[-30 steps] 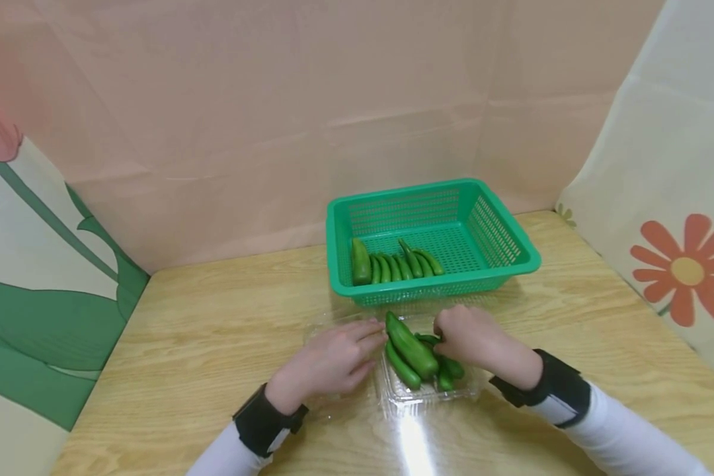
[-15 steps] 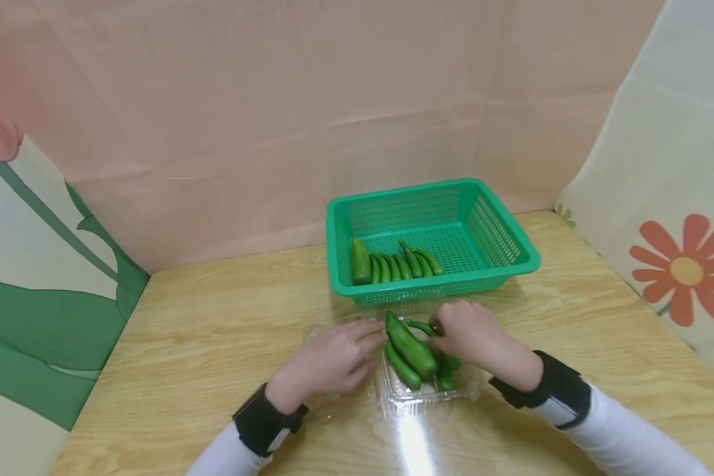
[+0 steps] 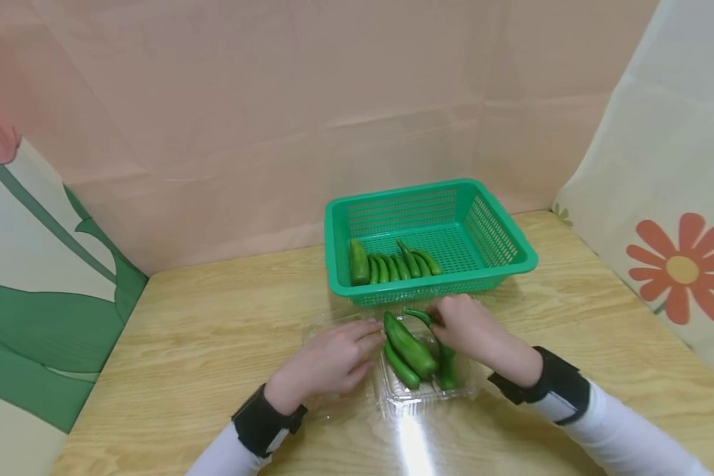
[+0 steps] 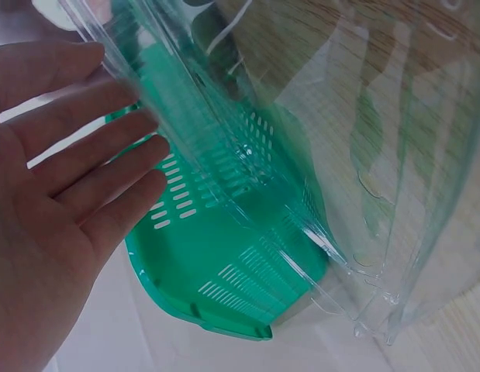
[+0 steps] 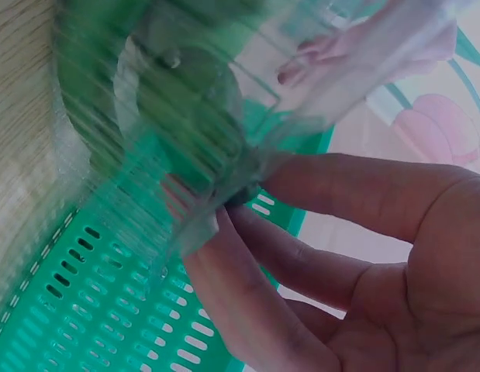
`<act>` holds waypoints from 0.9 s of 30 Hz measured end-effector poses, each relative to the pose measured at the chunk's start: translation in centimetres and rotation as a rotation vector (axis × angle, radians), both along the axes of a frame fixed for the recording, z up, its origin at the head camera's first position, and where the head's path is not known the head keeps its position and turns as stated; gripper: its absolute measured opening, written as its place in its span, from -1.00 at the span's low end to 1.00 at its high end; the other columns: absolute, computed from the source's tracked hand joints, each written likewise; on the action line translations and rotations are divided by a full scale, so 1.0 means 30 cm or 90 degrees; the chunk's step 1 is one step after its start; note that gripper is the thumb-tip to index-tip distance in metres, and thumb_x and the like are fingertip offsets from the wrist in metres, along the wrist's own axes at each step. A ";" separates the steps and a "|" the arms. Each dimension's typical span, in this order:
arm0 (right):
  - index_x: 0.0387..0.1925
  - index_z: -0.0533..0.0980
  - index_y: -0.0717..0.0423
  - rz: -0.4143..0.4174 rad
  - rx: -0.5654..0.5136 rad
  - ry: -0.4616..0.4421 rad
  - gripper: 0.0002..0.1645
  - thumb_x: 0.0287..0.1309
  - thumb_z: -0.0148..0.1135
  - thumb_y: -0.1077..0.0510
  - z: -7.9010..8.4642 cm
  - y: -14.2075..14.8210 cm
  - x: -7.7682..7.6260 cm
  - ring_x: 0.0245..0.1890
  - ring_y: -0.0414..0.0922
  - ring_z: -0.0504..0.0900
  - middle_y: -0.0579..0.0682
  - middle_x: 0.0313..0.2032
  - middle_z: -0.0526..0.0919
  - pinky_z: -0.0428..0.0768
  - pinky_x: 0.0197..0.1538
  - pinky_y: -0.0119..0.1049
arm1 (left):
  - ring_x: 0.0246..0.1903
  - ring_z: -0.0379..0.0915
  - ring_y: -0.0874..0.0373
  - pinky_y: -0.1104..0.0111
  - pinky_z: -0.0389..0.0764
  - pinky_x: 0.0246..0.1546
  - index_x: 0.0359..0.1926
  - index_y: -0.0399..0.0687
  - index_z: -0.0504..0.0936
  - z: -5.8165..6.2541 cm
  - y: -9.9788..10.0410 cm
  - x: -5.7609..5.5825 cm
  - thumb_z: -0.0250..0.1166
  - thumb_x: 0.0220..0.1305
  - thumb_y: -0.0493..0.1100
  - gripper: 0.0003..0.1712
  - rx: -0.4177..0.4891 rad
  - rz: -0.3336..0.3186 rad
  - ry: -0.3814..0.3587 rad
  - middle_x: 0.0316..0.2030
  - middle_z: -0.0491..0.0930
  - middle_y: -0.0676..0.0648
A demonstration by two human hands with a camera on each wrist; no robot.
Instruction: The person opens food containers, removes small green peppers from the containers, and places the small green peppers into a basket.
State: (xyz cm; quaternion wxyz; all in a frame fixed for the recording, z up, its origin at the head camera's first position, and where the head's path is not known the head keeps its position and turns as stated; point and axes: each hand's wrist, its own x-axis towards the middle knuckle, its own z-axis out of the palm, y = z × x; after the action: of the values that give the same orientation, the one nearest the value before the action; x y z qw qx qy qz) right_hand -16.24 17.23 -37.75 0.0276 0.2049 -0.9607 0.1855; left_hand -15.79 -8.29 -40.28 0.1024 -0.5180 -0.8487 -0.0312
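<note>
**Q:** Which parts cannot be read fully?
**A:** The near edge of the desk (image 3: 226, 311) and both forearms run out of frame. The right hand (image 3: 473, 330) hides most of the held pepper (image 3: 418, 315); its thin end shows, pointing toward the left edge. In the right wrist view, blurred clear plastic crosses the fingertips. The plastic beneath the left hand (image 3: 333, 357) is hard to trace.

**Q:** State of each grip?
**A:** Right: thumb and fingers drawn together, pinching the held pepper at the far edge of the clear container (image 3: 401, 399). Left: fingers extended and parted, holding nothing, tips just beside the large pepper (image 3: 410, 347). Contact there: cannot tell.

**Q:** Edges and room?
**A:** The green basket (image 3: 401, 215) stands near the far edge, right of centre. The container sits just in front of it, toward the near edge. Bare wood extends from the left hand to the left edge, and from the basket to the right edge.

**Q:** Contents?
**A:** Container: the large pepper lies diagonally, narrow end toward the far edge; a slim pepper (image 3: 400, 367) lies along its left side, and another pepper (image 3: 447, 370) at its right. Basket: a broad pepper (image 3: 359, 263) at the left wall, then a row of slim peppers (image 3: 393, 268) along the near wall; mesh floor shows farther right.
</note>
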 end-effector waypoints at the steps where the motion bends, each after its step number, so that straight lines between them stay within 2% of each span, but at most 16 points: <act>1: -0.37 0.63 0.27 0.002 -0.005 0.005 -0.83 -0.12 0.28 0.35 0.001 0.000 -0.002 -0.53 -0.14 0.59 0.06 -0.49 0.66 0.63 -0.51 -0.34 | 0.24 0.37 0.01 0.23 0.39 0.31 0.16 -0.20 0.50 0.000 0.000 0.000 0.24 0.21 -0.08 -0.48 0.002 -0.001 0.001 0.20 0.47 -0.20; 11: -0.30 0.57 0.32 0.004 -0.063 0.052 -0.79 -0.08 0.27 0.36 0.008 0.003 -0.015 -0.48 -0.11 0.54 0.05 -0.47 0.57 0.60 -0.49 -0.32 | 0.23 0.38 0.01 0.23 0.40 0.30 0.15 -0.19 0.51 0.004 -0.003 -0.001 0.26 0.19 -0.11 -0.49 0.011 -0.006 0.001 0.19 0.48 -0.19; 21: -0.26 0.55 0.34 -0.009 -0.133 0.041 -0.77 -0.03 0.28 0.35 0.038 0.028 -0.028 -0.39 -0.05 0.65 0.13 -0.38 0.64 0.69 -0.40 -0.28 | 0.23 0.38 0.03 0.26 0.39 0.31 0.15 -0.19 0.51 0.006 0.001 0.002 0.26 0.19 -0.10 -0.49 0.006 -0.004 0.003 0.19 0.48 -0.18; 27: -0.23 0.54 0.33 -0.017 -0.142 0.046 -0.76 0.00 0.26 0.32 0.076 0.037 -0.044 -0.36 -0.01 0.66 0.16 -0.35 0.65 0.71 -0.36 -0.23 | 0.24 0.38 0.02 0.23 0.40 0.31 0.15 -0.20 0.51 0.004 0.001 0.003 0.25 0.21 -0.09 -0.49 -0.001 0.003 -0.002 0.20 0.47 -0.19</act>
State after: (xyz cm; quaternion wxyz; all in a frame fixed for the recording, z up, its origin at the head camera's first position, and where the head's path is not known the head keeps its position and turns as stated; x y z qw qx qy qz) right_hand -17.57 18.33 -35.46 0.0874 0.1940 -0.9350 0.2837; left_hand -15.71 -8.28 -40.15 0.1010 -0.5162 -0.8499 -0.0313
